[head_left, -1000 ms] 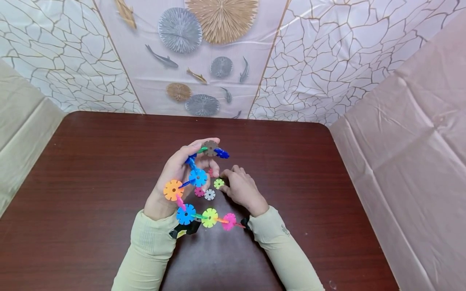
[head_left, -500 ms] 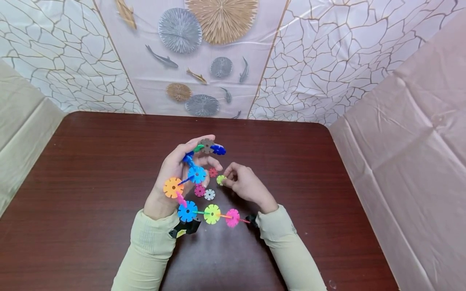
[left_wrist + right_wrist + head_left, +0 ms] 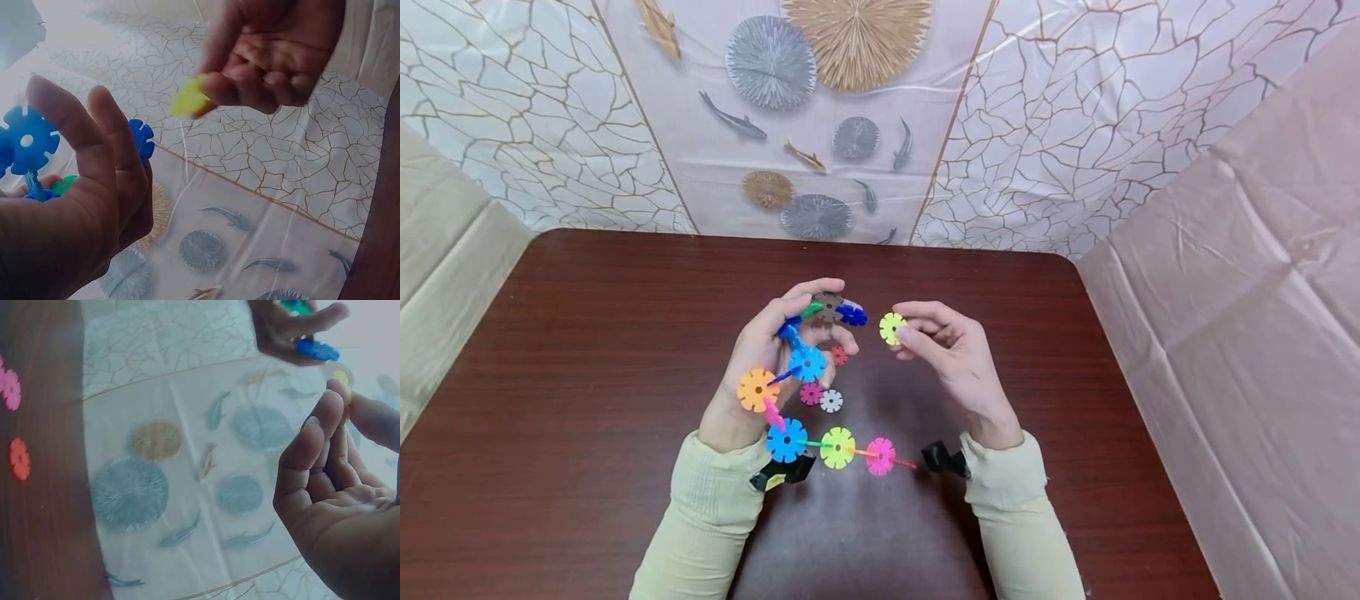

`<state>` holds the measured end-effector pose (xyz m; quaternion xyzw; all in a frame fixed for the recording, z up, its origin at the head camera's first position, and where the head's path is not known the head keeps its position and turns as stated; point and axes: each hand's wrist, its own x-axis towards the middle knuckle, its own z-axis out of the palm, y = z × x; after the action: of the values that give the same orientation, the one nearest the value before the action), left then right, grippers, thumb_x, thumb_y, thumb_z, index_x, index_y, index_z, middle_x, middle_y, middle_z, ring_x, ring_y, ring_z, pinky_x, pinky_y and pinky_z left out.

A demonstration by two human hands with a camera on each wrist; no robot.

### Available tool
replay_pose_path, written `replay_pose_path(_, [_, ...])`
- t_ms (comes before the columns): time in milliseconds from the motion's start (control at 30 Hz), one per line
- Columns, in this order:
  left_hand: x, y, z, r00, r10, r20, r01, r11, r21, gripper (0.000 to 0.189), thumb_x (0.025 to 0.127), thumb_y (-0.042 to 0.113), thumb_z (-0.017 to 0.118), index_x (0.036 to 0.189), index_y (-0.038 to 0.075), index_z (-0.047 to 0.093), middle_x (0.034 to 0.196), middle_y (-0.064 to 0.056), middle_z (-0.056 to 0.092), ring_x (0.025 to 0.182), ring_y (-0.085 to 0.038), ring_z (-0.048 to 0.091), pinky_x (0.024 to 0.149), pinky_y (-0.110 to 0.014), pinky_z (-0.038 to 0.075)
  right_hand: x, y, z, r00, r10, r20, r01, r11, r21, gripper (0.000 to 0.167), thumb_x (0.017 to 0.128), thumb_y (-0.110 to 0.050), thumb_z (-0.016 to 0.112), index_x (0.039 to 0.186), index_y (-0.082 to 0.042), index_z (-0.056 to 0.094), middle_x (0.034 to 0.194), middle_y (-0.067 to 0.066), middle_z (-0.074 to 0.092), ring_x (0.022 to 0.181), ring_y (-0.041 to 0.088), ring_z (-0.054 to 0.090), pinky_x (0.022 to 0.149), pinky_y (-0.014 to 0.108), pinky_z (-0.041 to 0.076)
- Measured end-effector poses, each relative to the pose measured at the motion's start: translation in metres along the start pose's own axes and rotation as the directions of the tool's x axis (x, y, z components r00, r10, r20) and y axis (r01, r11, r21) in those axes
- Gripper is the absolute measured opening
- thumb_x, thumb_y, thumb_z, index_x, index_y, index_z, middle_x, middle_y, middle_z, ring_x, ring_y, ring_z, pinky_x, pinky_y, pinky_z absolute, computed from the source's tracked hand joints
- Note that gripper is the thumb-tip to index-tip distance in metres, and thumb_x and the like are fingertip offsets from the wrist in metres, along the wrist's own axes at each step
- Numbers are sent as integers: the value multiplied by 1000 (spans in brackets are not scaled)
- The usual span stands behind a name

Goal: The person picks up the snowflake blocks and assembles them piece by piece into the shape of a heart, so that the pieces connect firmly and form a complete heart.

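My left hand (image 3: 752, 350) holds a chain of interlocking snowflake discs near its upper end, by a green disc and a brown disc (image 3: 829, 307). A dark blue disc (image 3: 853, 315) forms the chain's free end beside the fingertips. From the hand the chain hangs in a curve through a light blue disc (image 3: 807, 364), an orange disc (image 3: 757, 390) and others to a pink disc (image 3: 881, 456) near the wrists. Between thumb and forefinger my right hand (image 3: 958, 354) pinches a loose yellow disc (image 3: 892, 328), apart from the chain. In the left wrist view that yellow disc (image 3: 189, 100) is blurred.
Below the left fingers, a red disc (image 3: 839, 356), a magenta disc (image 3: 811, 393) and a white disc (image 3: 831, 401) lie on the dark wooden table (image 3: 587, 350). A patterned cloth (image 3: 880, 192) hangs behind the table's far edge.
My right hand has picked the yellow disc up off the table and carried it up and to the right. The left hand stays nearly still with the chain, which sways slightly.
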<state>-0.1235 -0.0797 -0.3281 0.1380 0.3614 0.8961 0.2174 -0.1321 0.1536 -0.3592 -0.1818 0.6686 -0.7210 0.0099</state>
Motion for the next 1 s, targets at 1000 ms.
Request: replay_pose_path(1000, [4,-9,2,997,52,48,-61,973,222,39,106,16,21,120,13,57,108,-11,58,84,-19,60,78,-27,54,-8,-15,20,995,68,-79,-54,984,167,23,84,5,71,106,4,67,90,14,73,70,25,71,68,35,59])
